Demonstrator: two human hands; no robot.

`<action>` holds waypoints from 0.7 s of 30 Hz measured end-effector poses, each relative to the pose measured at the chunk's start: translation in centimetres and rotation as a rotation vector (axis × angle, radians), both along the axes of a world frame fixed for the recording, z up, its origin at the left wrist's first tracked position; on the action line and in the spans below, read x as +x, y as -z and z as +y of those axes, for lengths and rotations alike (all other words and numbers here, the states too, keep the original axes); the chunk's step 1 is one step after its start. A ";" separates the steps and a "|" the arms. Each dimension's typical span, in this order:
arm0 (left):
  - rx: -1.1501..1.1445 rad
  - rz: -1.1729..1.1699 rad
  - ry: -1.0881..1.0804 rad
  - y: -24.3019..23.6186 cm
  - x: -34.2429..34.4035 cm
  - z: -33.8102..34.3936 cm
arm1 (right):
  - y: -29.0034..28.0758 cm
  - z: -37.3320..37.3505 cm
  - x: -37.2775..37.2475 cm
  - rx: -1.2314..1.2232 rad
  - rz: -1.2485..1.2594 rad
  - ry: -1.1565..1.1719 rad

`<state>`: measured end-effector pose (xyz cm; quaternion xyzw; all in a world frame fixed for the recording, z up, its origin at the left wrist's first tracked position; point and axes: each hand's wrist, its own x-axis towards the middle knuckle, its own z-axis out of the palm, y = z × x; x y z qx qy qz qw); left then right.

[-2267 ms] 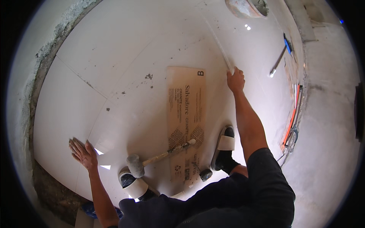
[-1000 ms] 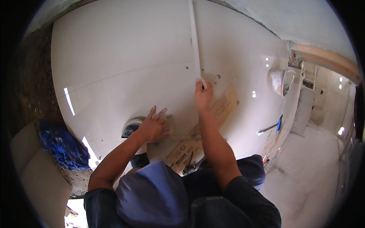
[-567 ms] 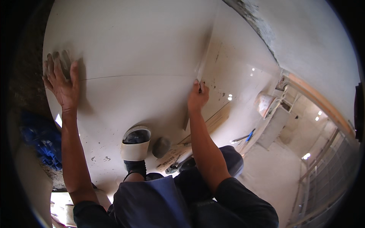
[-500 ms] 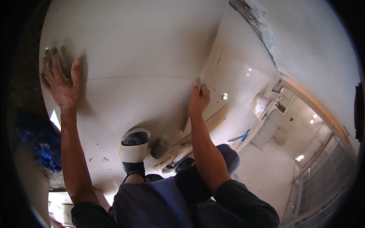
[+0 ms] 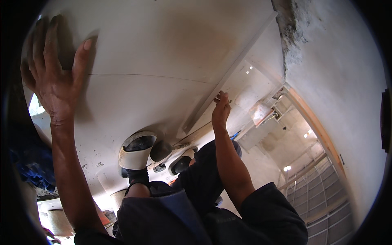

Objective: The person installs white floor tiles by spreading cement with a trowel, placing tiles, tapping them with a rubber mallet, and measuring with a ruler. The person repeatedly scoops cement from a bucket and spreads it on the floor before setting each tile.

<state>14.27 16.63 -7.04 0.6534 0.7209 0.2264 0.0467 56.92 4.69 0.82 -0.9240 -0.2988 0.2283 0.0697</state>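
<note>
My left hand (image 5: 57,90) lies flat with spread fingers on a large pale board (image 5: 139,45), close to its left edge. A thin dark line (image 5: 151,76) crosses the board from beside that thumb toward the far right edge. My right hand (image 5: 221,108) hovers at the board's straight right edge (image 5: 228,75), fingers apart and slightly curled, holding nothing I can see. Below the line, my foot in a pale slipper (image 5: 136,157) rests on the board. A dark rounded object (image 5: 161,151) lies beside the slipper.
Rough plaster breaks along the foot of a grey wall (image 5: 343,77) at right. Beyond the board are a whitish bucket (image 5: 260,112), a wooden strip (image 5: 316,112) and a grid-like panel (image 5: 322,196). Blue crumpled material (image 5: 32,163) lies at left, with a pale bucket (image 5: 61,222) lower down.
My right hand has let go of the board's edge and its fingers have spread. The left hand stays flat on the board. The whole view has shifted and tilted.
</note>
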 end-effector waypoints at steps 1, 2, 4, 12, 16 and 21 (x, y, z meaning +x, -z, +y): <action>-0.015 0.017 -0.004 0.1 0.0 0.0 | 0.0 0.1 -0.1 0.030 0.016 0.029; 0.001 -0.006 -0.012 0.1 0.0 0.0 | 0.0 0.3 -0.2 0.064 0.016 0.071; 0.008 0.006 -0.011 0.2 0.0 0.0 | 0.0 0.7 -0.4 0.092 -0.018 -0.112; -0.018 -0.009 -0.023 0.4 -0.3 -0.1 | -0.3 2.7 -2.0 -0.186 -0.235 -0.254; -0.014 0.019 -0.007 0.4 -0.3 -0.1 | -0.4 3.0 -2.4 -0.214 -0.246 -0.257; 0.006 -0.004 -0.019 0.1 -0.1 0.0 | -0.4 3.2 -2.5 -0.184 -0.238 -0.244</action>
